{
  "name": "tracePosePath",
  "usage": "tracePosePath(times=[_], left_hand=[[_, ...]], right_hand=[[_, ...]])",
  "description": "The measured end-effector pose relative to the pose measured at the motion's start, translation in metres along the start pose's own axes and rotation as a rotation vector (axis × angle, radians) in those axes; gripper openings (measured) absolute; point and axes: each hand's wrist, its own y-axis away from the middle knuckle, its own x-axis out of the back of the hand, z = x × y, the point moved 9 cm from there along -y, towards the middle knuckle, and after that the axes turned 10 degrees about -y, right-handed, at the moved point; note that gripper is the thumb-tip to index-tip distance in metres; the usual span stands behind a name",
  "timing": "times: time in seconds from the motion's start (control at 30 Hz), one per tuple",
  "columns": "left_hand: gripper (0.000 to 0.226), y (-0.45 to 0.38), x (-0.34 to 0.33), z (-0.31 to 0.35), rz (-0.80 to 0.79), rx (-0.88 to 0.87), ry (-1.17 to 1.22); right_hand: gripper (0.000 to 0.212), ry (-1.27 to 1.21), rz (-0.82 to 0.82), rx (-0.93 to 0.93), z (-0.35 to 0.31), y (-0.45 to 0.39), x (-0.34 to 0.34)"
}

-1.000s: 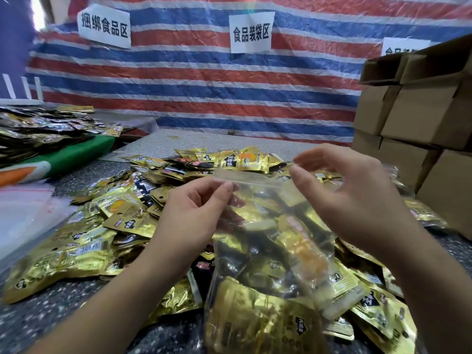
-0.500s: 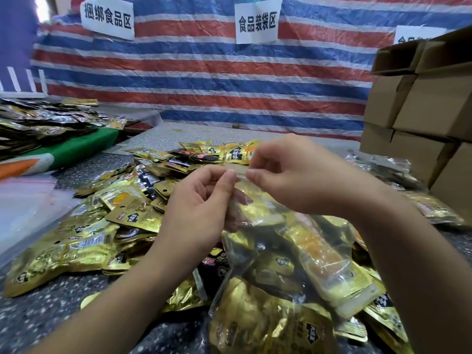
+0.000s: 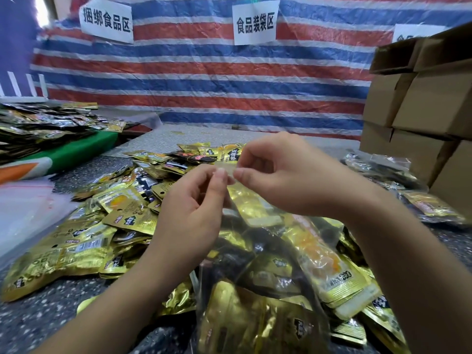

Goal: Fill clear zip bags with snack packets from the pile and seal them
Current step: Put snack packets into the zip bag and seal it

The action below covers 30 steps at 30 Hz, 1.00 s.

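Your left hand (image 3: pixel 190 213) and right hand (image 3: pixel 288 177) meet at the top edge of the clear zip bag (image 3: pixel 268 264), which stands up between your forearms over the near part of the speckled table (image 3: pixel 30 318). Left hand: thumb and forefinger pinch the zip strip from the left, the other fingers curled loosely behind. Right hand: thumb and forefinger pinch the same strip from the right, fingertips almost touching those of the left hand. Whether the strip is fully pressed closed along its length cannot be told from this view.

Inside the bag lie gold and black snack packets, packed against its clear walls; one long gold packet with an orange picture (image 3: pixel 329 267) leans toward your right forearm.

Behind and to the left of the bag spreads the loose pile of snack packets (image 3: pixel 107 226), mostly gold foil, lying flat and overlapping on the table. At far left a stack of empty clear bags (image 3: pixel 25 210) rests beside the pile. To the right, filled bags (image 3: pixel 398 180) lie near the cardboard boxes (image 3: pixel 429 106). A striped tarp (image 3: pixel 204 80) with paper signs (image 3: pixel 255 23) hangs at the back.
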Motion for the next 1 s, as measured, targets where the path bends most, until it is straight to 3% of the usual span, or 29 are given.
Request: tracePosePath(times=[0.27,1.0], left_hand=[[0.016,-0.0026,0.0070,-0.0054,0.043,0.055,0.037],[0.023,-0.0035,0.0078,-0.0065,0.044,0.039,-0.008]], right_hand=[[0.014,0.019,0.003,-0.023,0.0008,-0.0003,-0.0067],[0.019,0.077,0.073,-0.065,-0.0033,0.0015,-0.0079]])
